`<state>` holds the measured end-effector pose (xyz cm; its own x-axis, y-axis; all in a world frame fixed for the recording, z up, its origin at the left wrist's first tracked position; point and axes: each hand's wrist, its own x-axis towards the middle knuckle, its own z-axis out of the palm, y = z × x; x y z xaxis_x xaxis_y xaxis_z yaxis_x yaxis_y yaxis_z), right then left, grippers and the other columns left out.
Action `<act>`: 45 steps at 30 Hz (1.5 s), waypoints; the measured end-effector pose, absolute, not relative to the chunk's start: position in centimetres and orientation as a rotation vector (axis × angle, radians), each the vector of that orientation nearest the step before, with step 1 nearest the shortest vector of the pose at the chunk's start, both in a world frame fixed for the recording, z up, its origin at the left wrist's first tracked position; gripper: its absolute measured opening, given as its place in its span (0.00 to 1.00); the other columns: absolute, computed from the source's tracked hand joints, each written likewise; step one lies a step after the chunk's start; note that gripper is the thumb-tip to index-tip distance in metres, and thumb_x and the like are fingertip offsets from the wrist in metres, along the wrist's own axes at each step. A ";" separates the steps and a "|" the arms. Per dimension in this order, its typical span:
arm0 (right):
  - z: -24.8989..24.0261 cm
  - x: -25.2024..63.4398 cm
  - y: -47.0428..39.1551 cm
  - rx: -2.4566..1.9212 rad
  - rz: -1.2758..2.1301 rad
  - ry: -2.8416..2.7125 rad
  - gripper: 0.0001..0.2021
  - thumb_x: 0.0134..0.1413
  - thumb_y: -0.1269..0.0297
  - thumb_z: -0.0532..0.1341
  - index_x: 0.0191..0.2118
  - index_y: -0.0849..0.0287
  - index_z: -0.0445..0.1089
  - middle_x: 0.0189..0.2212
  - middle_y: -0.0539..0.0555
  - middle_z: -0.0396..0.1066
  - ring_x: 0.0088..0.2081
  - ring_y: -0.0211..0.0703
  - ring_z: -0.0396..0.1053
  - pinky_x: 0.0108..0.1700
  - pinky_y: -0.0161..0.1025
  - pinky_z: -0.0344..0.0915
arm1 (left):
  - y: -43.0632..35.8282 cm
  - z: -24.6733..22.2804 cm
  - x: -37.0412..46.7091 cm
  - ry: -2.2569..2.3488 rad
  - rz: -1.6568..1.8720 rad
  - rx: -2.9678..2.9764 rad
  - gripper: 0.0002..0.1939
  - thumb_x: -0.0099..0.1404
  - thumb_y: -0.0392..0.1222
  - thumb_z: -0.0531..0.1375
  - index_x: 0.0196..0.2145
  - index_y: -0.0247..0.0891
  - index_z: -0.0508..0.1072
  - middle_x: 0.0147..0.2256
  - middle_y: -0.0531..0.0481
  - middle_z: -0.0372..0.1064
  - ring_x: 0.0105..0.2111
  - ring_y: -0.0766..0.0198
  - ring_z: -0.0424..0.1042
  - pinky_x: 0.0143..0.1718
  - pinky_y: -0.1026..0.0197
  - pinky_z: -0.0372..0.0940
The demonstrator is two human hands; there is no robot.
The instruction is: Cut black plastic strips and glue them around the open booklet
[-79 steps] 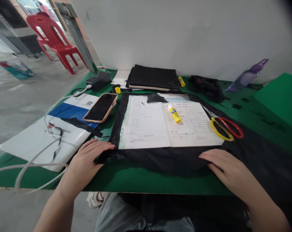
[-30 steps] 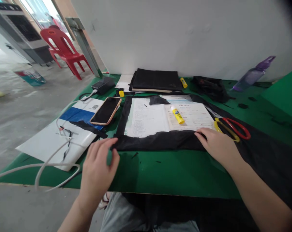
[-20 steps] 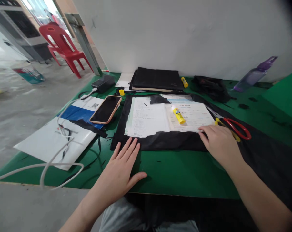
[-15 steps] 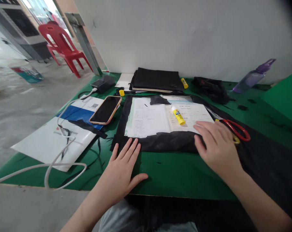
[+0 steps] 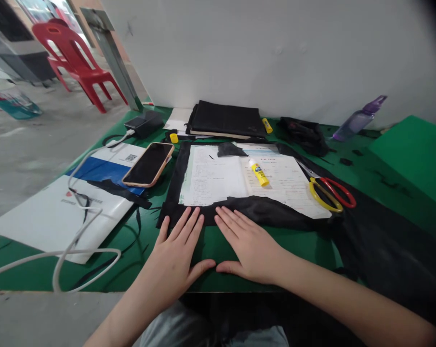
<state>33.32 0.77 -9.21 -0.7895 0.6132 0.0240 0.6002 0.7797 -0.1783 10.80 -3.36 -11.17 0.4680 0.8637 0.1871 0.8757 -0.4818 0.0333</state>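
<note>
Flat on the front edge of the black cloth, my left hand lies with fingers spread. Beside it my right hand rests open, its fingertips on the same folded edge and its thumb close to the left thumb. The cloth borders an open booklet with printed pages. An uncapped yellow glue stick lies on the right page, and a black cloth scrap sits across the top. Scissors with red and yellow handles lie at the booklet's right side.
Left of the booklet are a phone, a blue-and-white folder and a looping white cable. Behind lie a black-covered book, a yellow cap and a second glue stick. A purple spray bottle lies tilted at the right.
My right hand has moved left from beside the scissors to the cloth's front edge near my left hand, uncovering the scissors' yellow handle. My left hand stays on the cloth. The view has shifted slightly.
</note>
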 end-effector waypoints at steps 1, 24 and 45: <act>-9.2 33.6 0.7 -1.013 0.218 -2.883 0.46 0.57 0.35 0.47 0.67 0.73 0.46 0.68 0.66 0.38 0.69 0.53 0.36 0.68 0.50 0.45 | -3.4 -11.2 10.8 -1.557 -0.281 -2.637 0.41 0.67 0.65 0.47 0.67 0.33 0.50 0.66 0.36 0.49 0.66 0.43 0.48 0.61 0.33 0.47; -8.0 36.7 3.2 -1.150 0.225 -2.933 0.33 0.61 0.39 0.46 0.67 0.48 0.50 0.69 0.48 0.43 0.69 0.58 0.32 0.66 0.64 0.42 | -3.1 -11.4 8.7 -1.543 -0.240 -2.482 0.38 0.68 0.64 0.45 0.66 0.35 0.53 0.67 0.39 0.48 0.67 0.38 0.42 0.57 0.38 0.60; -6.4 54.3 11.8 -2.192 -0.116 -1.695 0.14 0.46 0.57 0.60 0.36 0.62 0.70 0.35 0.65 0.71 0.42 0.60 0.68 0.46 0.53 0.62 | -3.2 -11.6 8.9 -1.580 -0.250 -2.467 0.40 0.66 0.66 0.47 0.66 0.36 0.54 0.67 0.39 0.48 0.66 0.34 0.39 0.55 0.35 0.61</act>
